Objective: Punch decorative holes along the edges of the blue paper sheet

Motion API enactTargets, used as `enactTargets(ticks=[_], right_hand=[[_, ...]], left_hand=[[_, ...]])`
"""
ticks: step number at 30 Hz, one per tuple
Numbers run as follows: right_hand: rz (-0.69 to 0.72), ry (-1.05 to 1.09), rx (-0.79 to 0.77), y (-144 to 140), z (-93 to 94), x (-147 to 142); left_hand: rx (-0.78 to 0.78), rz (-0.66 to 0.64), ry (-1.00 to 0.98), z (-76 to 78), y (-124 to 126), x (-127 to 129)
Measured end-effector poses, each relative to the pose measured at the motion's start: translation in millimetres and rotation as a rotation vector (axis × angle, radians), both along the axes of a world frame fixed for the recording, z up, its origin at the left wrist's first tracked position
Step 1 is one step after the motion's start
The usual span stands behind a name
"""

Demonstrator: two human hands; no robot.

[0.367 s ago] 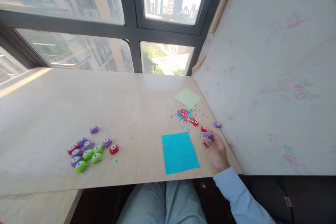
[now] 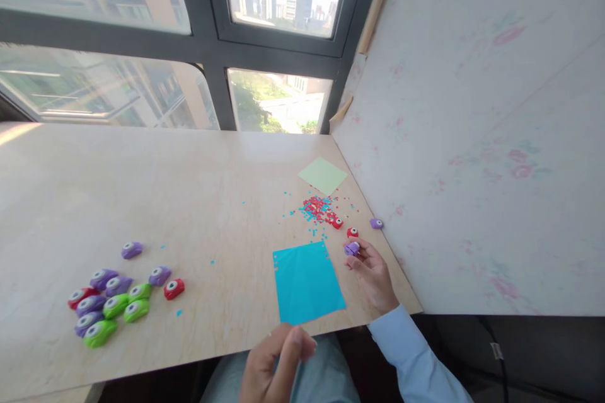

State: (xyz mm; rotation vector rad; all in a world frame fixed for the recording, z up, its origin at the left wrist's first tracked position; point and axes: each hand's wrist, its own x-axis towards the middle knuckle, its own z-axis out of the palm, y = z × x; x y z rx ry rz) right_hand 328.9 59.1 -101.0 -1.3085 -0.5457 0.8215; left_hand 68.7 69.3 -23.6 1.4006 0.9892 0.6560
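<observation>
My right hand (image 2: 372, 272) rests on the table's right side, fingers pinched on a small purple paper punch (image 2: 352, 248). Just left of it lies a blue paper sheet (image 2: 307, 281) with a notched upper edge. My left hand (image 2: 274, 366) hovers low at the table's near edge, fingers curled together, holding nothing visible. Two red punches (image 2: 345, 227) and one more purple punch (image 2: 376, 223) sit just beyond my right hand, beside a pile of red and blue paper bits (image 2: 317, 208).
A cluster of several purple, green and red punches (image 2: 116, 300) lies at the near left of the wooden table (image 2: 165, 195). A pale green paper sheet (image 2: 322, 175) lies at the far right. A white wall panel (image 2: 472, 138) borders the table's right edge; windows stand behind.
My left hand has come up into view at the table's near edge. The view has shifted right, and my right hand still grips the purple punch.
</observation>
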Motion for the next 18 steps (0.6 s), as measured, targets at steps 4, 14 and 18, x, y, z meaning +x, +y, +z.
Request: enactTargets(ticks=[4, 14, 18], right_hand=[[-0.005, -0.011, -0.006, 0, -1.0, 0], [-0.020, -0.047, -0.032, -2, -5.7, 2], [-0.030, -0.047, -0.043, -2, -6.0, 2]], left_hand=[[0.015, 0.051, 0.038, -17.2, 37, 32], [0.771, 0.068, 0.393, -57.4, 101, 88], [0.891, -0.024, 0.436, -58.1, 121, 86]])
